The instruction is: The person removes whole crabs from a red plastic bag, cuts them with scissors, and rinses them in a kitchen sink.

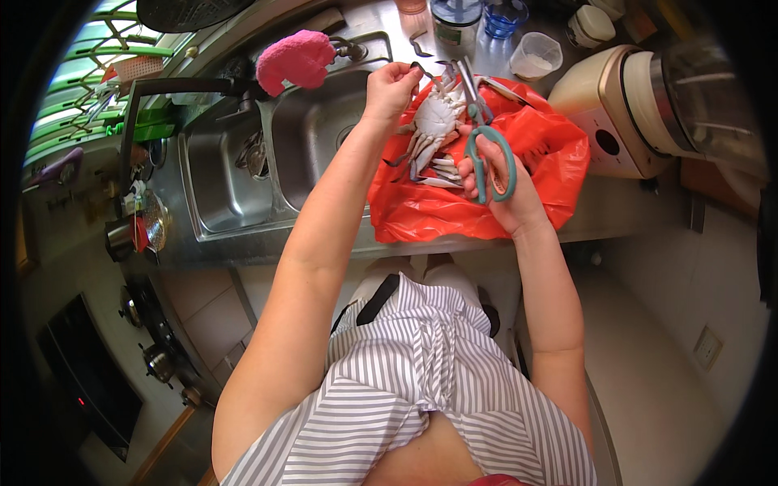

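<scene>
A pale crab [437, 114] lies belly up above a crumpled red plastic bag [419, 212] on the counter. My left hand [392, 88] pinches the dark tip of one of its legs at the upper left. In my right hand [501, 173] are kitchen scissors [497, 136] with teal handles, their blades pointing away from me beside the crab's upper legs. Some fingers of that hand reach close to the crab's right side; whether they touch it I cannot tell. More crab parts [444, 176] show on the bag below. A loose leg piece [418, 45] rests on the steel counter.
Left of the bag is a double steel sink [304, 140] with a dark faucet [182, 86]. A pink cloth [296, 61] hangs behind it. A clear plastic cup [536, 58], a blue glass bowl [504, 18] and a lidded jar [457, 21] stand behind; a countertop appliance [598, 115] stands right.
</scene>
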`<state>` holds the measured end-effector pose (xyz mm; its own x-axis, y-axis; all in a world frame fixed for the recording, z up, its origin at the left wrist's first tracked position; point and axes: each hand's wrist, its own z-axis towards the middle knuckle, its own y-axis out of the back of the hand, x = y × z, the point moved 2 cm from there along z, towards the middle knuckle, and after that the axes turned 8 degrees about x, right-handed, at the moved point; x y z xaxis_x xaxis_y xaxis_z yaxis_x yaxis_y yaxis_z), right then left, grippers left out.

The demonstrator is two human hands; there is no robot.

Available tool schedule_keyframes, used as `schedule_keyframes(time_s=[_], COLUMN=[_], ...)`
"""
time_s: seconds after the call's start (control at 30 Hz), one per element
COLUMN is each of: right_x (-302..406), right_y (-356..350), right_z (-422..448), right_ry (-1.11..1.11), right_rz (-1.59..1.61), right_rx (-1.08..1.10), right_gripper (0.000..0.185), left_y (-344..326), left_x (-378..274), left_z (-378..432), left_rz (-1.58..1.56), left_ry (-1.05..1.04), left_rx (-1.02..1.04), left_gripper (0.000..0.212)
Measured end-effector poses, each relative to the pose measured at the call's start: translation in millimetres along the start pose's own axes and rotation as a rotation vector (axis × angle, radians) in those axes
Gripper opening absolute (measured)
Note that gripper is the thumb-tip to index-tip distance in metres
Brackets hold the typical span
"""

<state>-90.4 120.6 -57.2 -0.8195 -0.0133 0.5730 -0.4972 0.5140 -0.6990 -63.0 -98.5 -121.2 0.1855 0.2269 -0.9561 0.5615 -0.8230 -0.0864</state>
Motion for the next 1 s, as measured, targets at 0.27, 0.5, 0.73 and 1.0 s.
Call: schedule_keyframes(time_s=[0.27, 0.5, 0.73, 1.0], right_x=[-22, -19, -20, -22], right_y=[0, 5, 6, -10], right_z=[5, 3, -2, 41], right_ry=[-0.140, -0.123, -0.118, 0.264], right_rz=[-0.062, -0.002, 0.059, -0.276], right_rx=[0.051, 0.098, 0.116, -0.259], right_gripper=[0.047, 0.046, 0.046, 0.059], left_y=[12, 14, 16, 8], left_x=[11, 9, 2, -2], left_z=[-9, -15, -24, -32], left_rz=[-0.234, -0.238, -0.085, -0.006], left_ry=[0.134, 0.105, 0.053, 0.052], left_rx=[-0.036, 0.037, 0.099, 0.217], left_gripper=[0.003, 0.006, 0.011, 0.012])
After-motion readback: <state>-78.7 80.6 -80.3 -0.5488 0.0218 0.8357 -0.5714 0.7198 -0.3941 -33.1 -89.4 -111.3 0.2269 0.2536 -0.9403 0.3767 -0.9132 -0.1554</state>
